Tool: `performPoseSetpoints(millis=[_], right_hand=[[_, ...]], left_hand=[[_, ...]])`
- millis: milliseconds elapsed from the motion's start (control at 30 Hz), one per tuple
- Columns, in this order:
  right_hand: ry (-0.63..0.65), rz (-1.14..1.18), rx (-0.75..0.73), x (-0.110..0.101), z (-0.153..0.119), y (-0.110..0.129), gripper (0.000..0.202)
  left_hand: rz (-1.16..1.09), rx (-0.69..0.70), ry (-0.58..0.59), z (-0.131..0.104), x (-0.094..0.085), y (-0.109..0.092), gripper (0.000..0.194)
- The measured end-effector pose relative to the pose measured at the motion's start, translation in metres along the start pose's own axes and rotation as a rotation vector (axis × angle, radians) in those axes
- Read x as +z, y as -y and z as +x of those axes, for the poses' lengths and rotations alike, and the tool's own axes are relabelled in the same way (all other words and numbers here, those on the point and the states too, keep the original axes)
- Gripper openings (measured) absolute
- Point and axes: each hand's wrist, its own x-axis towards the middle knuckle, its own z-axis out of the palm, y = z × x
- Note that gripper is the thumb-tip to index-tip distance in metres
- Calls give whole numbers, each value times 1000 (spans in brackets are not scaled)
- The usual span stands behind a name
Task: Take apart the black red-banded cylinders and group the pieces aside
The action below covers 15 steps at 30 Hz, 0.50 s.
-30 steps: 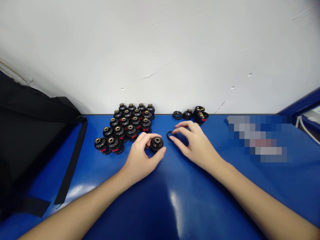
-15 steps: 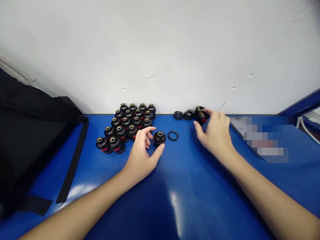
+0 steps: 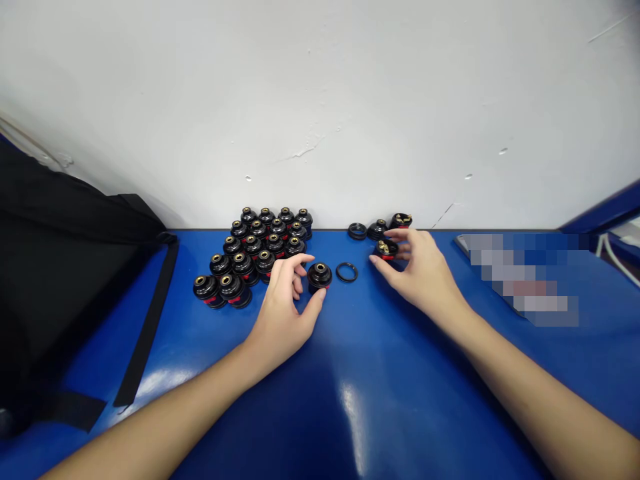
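Observation:
A black lamp holder (image 3: 319, 275) with a domed cap, a brass-lined hole on top and a red strip stands upright on the blue table. My left hand (image 3: 285, 297) is loosely around it, thumb in front and index finger behind, fingers apart; whether they touch it I cannot tell. Just right of it lies a flat black ring (image 3: 347, 272). My right hand (image 3: 417, 267) grips an open-topped black lamp holder body (image 3: 386, 250) with brass contacts inside. Behind that hand are a loose domed cap (image 3: 377, 229), a thicker ring (image 3: 357, 231) and another open lamp holder body (image 3: 401, 220).
Several capped lamp holders (image 3: 254, 248) stand in rows left of centre, reaching back to the white wall (image 3: 320, 120). A black bag (image 3: 75, 267) with a strap lies at the left. A blurred-out flat device (image 3: 520, 273) lies at the right.
My right hand has brought one open lamp holder body forward and left, away from the other by the wall. My left hand has stayed around the capped lamp holder.

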Motion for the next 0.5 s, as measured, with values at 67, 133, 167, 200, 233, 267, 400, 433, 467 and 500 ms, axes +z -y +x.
performPoseSetpoints(millis=[67, 133, 167, 200, 233, 267, 400, 433, 467, 500], right_hand=[[39, 59, 31, 2, -1, 2, 52], [58, 125, 79, 3, -1, 3, 51], [57, 158, 97, 3, -1, 4, 49], [50, 194, 103, 3, -2, 5, 48], [40, 232, 93, 3, -2, 7, 46], [30, 266, 65, 1, -3, 10, 44], [33, 289, -190, -10, -10, 30, 36], [61, 288, -258, -14, -12, 36, 35], [95, 295, -317, -17, -14, 42, 33], [136, 309, -368, -21, -16, 47, 31]], left_hand=[[6, 3, -1, 0, 0, 1, 47], [-22, -7, -6, -1, 1, 1, 47], [-42, -14, -13, -1, 1, 2, 47], [-62, -15, -24, -1, 1, 2, 47], [-78, -11, -39, 0, 1, 2, 47], [-90, 3, -58, 0, 0, 1, 46], [-136, 110, -89, 1, -5, -8, 31], [-161, 124, -74, 1, -6, -11, 28], [-194, 117, -51, 0, -7, -15, 25], [-233, 85, -25, -1, -7, -18, 26]])
